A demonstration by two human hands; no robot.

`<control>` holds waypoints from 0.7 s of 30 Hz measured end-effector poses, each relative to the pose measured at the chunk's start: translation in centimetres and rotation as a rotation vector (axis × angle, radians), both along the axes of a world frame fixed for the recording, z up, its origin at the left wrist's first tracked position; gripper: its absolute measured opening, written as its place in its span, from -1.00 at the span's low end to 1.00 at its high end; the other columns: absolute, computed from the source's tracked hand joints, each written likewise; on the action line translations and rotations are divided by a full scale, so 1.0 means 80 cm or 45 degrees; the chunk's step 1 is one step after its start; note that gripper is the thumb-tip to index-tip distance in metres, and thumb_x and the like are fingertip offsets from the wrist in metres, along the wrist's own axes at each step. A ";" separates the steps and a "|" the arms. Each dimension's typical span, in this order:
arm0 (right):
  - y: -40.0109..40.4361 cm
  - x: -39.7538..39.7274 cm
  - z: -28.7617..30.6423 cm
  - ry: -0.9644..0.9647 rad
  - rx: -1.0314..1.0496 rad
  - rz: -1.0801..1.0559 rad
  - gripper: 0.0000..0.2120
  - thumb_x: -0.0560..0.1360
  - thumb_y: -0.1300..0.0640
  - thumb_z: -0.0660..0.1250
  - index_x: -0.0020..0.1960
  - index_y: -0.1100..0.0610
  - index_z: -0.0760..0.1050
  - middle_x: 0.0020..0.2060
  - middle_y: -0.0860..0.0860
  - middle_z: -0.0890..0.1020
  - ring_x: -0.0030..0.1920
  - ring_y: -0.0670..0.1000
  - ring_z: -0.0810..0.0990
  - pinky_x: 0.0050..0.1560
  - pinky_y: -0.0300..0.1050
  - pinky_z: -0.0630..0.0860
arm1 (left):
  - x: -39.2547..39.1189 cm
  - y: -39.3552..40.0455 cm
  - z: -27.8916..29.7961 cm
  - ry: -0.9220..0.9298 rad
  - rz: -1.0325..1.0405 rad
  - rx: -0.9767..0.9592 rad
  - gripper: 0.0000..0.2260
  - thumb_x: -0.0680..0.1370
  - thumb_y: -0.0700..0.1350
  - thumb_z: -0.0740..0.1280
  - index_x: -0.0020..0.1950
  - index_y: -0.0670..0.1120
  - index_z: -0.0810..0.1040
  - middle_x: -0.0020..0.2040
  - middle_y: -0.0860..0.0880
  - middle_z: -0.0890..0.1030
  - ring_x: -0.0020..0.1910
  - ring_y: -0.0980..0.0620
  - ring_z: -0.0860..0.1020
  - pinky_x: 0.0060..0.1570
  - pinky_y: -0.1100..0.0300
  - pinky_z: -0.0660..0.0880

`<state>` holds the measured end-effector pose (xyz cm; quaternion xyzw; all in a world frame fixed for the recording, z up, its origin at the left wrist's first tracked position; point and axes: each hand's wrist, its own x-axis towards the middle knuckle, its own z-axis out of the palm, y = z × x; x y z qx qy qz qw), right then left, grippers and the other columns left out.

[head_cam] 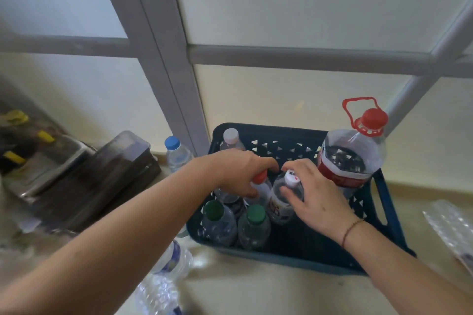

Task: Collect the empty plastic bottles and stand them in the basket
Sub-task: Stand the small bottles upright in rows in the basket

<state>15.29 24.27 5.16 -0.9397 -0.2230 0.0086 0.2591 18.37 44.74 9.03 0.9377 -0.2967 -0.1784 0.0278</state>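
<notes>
left hand: fingers curled around the neck of the red-cap bottle, inside the basket | right hand: grips the white-cap bottle at its top, upright in the basket | two green-cap bottles stand at the near left | big jug at far right corner | blue-cap bottle stands outside, left of the basket

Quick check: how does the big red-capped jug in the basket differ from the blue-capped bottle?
The jug stands inside the basket, at its far right corner; the blue-capped bottle stands outside, left of it. The jug is far bigger and wider. It has a red cap, carry loop and red label; the bottle has a blue cap. Both are clear plastic and upright.
</notes>
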 end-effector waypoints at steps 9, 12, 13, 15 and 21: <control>0.000 -0.021 0.035 -0.049 -0.041 -0.049 -0.41 0.46 -0.03 0.45 0.43 -0.06 0.32 0.31 0.06 0.54 0.22 0.15 0.56 0.11 0.08 0.54 | -0.126 0.061 0.085 -0.789 0.360 -0.578 -0.58 0.58 0.05 0.37 0.39 -0.10 0.48 0.34 -0.05 0.54 0.32 -0.04 0.50 0.31 0.03 0.45; -0.004 -0.043 0.055 -0.403 0.126 0.021 -0.56 0.48 0.09 0.42 0.32 0.11 0.45 0.14 0.17 0.62 0.12 0.14 0.57 0.13 0.03 0.51 | -0.247 0.086 0.046 -1.331 0.805 -1.104 -0.86 0.54 -0.30 0.31 0.08 -0.20 0.55 0.01 -0.19 0.59 0.01 -0.12 0.58 0.00 -0.03 0.53; -0.004 -0.053 0.063 -0.531 0.194 0.058 -0.61 0.46 0.12 0.39 0.26 0.20 0.49 0.07 0.20 0.63 0.07 0.11 0.55 0.15 -0.03 0.49 | -0.284 0.091 0.017 -1.383 0.897 -1.126 -0.83 0.51 -0.38 0.25 0.02 -0.18 0.52 -0.06 -0.19 0.57 -0.06 -0.11 0.57 -0.11 -0.06 0.51; 0.001 -0.075 0.075 -0.698 0.346 0.196 -0.72 0.49 0.18 0.33 0.15 0.30 0.55 -0.03 0.21 0.63 0.02 0.11 0.55 0.24 -0.18 0.43 | -0.345 0.104 -0.059 -1.287 0.738 -0.791 -0.81 0.52 -0.36 0.19 -0.01 -0.14 0.52 -0.07 -0.14 0.57 -0.12 -0.11 0.56 -0.14 -0.03 0.50; 0.063 -0.163 0.013 -0.719 0.487 1.047 -0.84 0.47 0.25 0.34 0.05 0.16 0.54 -0.16 0.13 0.69 -0.13 0.16 0.64 -0.08 -0.03 0.59 | -0.400 0.148 -0.193 -0.470 0.105 0.189 -0.45 0.49 -0.20 0.21 0.50 0.02 0.37 0.47 -0.10 0.44 0.40 -0.20 0.44 0.43 -0.15 0.21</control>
